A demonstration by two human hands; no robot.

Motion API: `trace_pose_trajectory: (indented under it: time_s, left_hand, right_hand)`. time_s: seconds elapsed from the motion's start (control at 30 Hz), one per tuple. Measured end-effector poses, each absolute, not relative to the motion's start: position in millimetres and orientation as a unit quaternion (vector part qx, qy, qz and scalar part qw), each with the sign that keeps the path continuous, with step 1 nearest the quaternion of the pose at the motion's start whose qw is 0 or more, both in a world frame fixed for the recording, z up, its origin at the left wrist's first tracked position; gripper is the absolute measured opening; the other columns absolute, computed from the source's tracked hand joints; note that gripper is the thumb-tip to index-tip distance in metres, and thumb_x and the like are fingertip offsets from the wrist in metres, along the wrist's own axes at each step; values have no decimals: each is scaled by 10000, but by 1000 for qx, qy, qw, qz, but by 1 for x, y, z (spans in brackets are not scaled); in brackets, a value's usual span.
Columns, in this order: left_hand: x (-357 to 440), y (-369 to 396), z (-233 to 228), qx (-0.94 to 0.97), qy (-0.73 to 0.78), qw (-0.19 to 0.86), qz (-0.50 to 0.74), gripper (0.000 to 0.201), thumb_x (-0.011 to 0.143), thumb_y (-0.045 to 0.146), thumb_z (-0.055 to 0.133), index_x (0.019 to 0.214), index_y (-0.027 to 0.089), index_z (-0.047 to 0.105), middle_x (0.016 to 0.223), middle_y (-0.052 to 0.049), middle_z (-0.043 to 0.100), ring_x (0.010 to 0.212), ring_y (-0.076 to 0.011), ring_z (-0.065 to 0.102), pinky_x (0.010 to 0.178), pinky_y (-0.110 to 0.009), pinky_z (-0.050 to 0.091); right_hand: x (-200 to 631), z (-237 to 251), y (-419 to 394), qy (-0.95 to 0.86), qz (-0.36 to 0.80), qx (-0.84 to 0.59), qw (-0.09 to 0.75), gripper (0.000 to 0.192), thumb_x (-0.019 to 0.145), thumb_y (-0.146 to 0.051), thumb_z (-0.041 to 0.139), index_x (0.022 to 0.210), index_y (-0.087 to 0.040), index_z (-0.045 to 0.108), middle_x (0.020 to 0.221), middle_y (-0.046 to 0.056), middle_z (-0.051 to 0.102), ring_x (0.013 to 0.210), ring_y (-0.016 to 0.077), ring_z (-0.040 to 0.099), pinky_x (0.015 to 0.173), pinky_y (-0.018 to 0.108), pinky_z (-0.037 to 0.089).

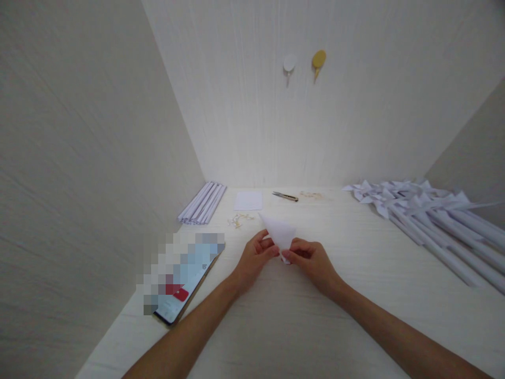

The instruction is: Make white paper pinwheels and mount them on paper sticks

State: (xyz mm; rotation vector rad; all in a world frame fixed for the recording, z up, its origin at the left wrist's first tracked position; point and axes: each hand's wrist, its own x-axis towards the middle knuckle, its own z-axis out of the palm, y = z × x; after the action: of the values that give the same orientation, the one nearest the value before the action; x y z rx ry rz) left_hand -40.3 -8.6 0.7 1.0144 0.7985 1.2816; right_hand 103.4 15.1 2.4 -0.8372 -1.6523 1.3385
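Between my two hands is a piece of white paper [278, 231], partly folded, with a long point toward the upper left. My left hand [257, 258] pinches its lower left side with thumb and fingers. On the lower right, my right hand [311, 259] grips the paper near its bottom tip. The fingers hide part of the lower folds. Just beyond the hands lie several small pale pins or sticks [239, 220], too small to name surely. A stack of square white paper [248, 200] and a pair of thread snips [285, 196] lie farther back.
Rolled white paper tubes [202, 203] lie at the back left. Several paper pinwheels on tube sticks [422, 210] are piled at right. A phone [189, 284], partly blurred out, rests by my left forearm. Two hooks, one white [289, 64] and one yellow [319, 59], are on the back wall.
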Motion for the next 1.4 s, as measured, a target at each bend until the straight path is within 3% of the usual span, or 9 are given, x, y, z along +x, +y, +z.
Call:
trace_pose_trajectory:
  time_s: [0.1,0.33,0.53,0.77,0.93,1.07,1.23,1.4]
  left_hand:
    - [-38,-8,-2,466,346,590,562,341,663,257,592,975,129,542,960,-88,617,891,-187,553,810,-307,390]
    - [-37,-16,1,446,319,652,524,455,702,369,532,1098,157,461,1058,-126,568,912,-203,540,766,-294,408]
    - [-34,-20,8,403,339,669,524,390,667,407,556,952,143,518,845,-96,621,727,-170,571,635,-270,432]
    - [-42,-11,5,368,419,618,553,382,606,449,588,810,130,538,651,-13,563,554,-98,491,509,-211,365]
    - [-46,-11,1,430,428,616,502,385,643,438,560,874,130,550,643,0,540,530,-78,447,480,-189,327]
    - [-48,-14,0,482,428,620,448,433,686,450,507,1013,167,520,681,-7,559,517,-76,433,459,-181,303]
    - [-51,-17,2,569,434,582,386,441,697,491,462,967,159,570,693,-22,570,555,-99,441,477,-192,305]
    - [-49,-18,7,622,441,537,361,484,705,545,388,827,133,611,600,-10,517,512,-92,402,442,-195,276]
  right_hand:
    - [100,2,9,-658,563,-336,371,138,629,-265,598,553,-149,598,584,3,550,536,109,486,522,239,380]
    - [96,1,1,-676,604,-303,294,158,635,-295,591,661,-141,566,574,-3,543,503,103,464,478,224,360]
    - [98,2,0,-755,550,-254,252,173,677,-310,551,632,-144,572,605,7,514,545,109,448,475,215,358]
    - [101,1,5,-679,585,-266,355,223,679,-292,540,506,-154,509,573,-4,480,514,95,427,445,206,350]
    - [103,0,11,-603,583,-323,437,160,703,-322,528,671,-165,527,557,-23,456,496,83,412,424,189,338]
    - [103,-1,14,-607,587,-307,439,220,681,-325,559,853,-192,534,705,4,494,584,94,444,445,185,362]
    - [104,0,12,-625,608,-257,417,412,657,-362,585,1031,-218,490,722,3,474,575,91,420,448,191,344]
    - [106,6,9,-641,605,-224,416,333,655,-412,571,920,-210,553,749,9,469,622,107,437,510,218,365]
